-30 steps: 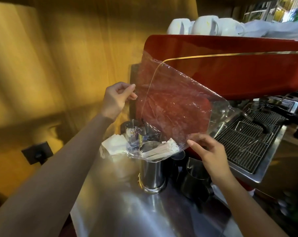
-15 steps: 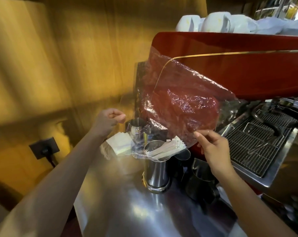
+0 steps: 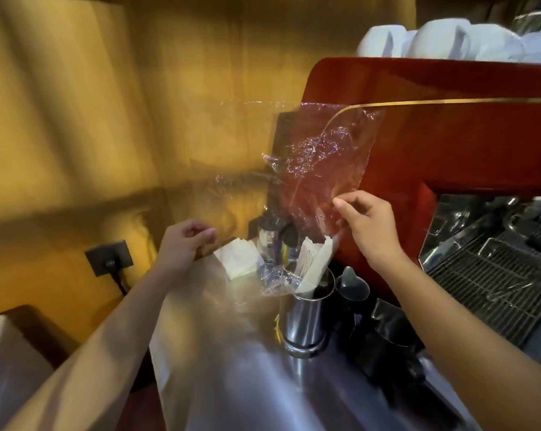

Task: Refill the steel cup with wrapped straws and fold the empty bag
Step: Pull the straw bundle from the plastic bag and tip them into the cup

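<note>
A clear plastic bag (image 3: 318, 169) hangs upright over the steel cup (image 3: 306, 318), its lower end at the cup's mouth. My right hand (image 3: 368, 228) pinches the bag's right edge at mid-height. Paper-wrapped straws (image 3: 314, 262) stand tilted, their lower ends in the cup and their tops still inside the bag. My left hand (image 3: 185, 244) is loosely curled to the left of the bag, by its lower left edge; whether it touches the film is unclear.
A red espresso machine (image 3: 449, 135) with white cups (image 3: 433, 42) on top stands right behind the bag. Dark milk jugs (image 3: 387, 337) sit right of the steel cup. Folded white napkins (image 3: 238, 259) and a glass (image 3: 269, 241) lie behind it on the steel counter (image 3: 231, 384).
The bag has swung from slanted to nearly upright, and the straws have tipped from lying across the rim to standing in the cup. My left hand let go of the top corner and dropped low.
</note>
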Demonstrator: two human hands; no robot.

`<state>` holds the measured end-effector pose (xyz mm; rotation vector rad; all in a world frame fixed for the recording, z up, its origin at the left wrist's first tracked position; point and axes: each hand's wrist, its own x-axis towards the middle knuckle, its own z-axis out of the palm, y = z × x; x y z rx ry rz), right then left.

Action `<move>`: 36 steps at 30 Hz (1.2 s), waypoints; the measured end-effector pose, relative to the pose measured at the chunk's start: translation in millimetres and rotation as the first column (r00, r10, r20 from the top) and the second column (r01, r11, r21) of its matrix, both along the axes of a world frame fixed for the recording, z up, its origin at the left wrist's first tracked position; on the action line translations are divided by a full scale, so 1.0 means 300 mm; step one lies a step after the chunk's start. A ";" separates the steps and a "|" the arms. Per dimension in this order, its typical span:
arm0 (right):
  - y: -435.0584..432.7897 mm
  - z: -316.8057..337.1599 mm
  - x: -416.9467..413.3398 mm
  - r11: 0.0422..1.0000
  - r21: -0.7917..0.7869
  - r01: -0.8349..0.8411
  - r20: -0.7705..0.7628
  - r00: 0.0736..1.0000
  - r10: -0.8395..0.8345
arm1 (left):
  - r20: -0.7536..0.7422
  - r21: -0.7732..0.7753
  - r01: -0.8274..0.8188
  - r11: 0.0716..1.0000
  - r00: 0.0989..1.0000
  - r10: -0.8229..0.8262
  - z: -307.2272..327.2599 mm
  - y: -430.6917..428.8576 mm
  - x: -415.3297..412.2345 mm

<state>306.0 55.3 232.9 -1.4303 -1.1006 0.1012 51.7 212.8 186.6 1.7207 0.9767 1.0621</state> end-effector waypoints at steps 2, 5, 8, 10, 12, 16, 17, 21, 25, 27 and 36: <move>0.017 0.004 -0.003 1.000 0.002 -0.024 -0.015 1.000 0.024 | 0.006 -0.038 -0.025 0.999 1.000 0.025 -0.014 0.001 -0.011; 0.036 -0.009 -0.002 0.994 -0.064 -0.085 -0.019 0.996 0.084 | 0.038 -0.106 -0.036 0.994 0.998 0.040 -0.041 -0.003 -0.027; 0.037 -0.039 0.003 0.971 -0.202 -0.126 -0.019 0.992 0.125 | 0.092 -0.147 -0.034 0.989 0.995 0.048 -0.058 -0.011 -0.037; 0.031 -0.044 0.007 0.968 -0.212 -0.134 -0.025 0.991 0.131 | 0.127 -0.170 -0.022 0.985 0.991 0.044 -0.064 -0.015 -0.042; 0.027 -0.026 0.011 0.978 -0.169 -0.119 -0.024 0.993 0.117 | 0.168 -0.192 -0.008 0.981 0.985 0.041 -0.067 -0.015 -0.046; 0.019 0.015 0.012 0.989 -0.091 -0.112 -0.007 0.994 0.112 | 0.228 -0.206 0.031 0.978 0.974 0.017 -0.068 -0.017 -0.048; 0.014 0.013 0.010 0.986 -0.105 -0.126 -0.001 0.992 0.127 | 0.232 -0.206 0.045 0.977 0.973 0.005 -0.071 -0.020 -0.046; -0.012 -0.033 0.008 0.967 -0.183 -0.178 -0.021 0.984 0.178 | 0.228 -0.199 0.078 0.977 0.973 -0.031 -0.081 -0.034 -0.038; -0.031 -0.018 0.031 0.986 -0.072 -0.148 -0.069 0.987 0.143 | 0.283 -0.177 0.051 0.983 0.959 0.001 -0.057 -0.035 -0.053; -0.036 -0.011 0.037 0.984 -0.052 -0.170 -0.071 0.983 0.167 | 0.278 -0.158 0.074 0.985 0.960 -0.027 -0.047 -0.040 -0.046; -0.021 -0.072 0.008 0.984 -0.095 -0.150 -0.094 0.985 0.141 | 0.203 -0.205 0.016 0.979 0.979 0.027 -0.122 -0.061 -0.011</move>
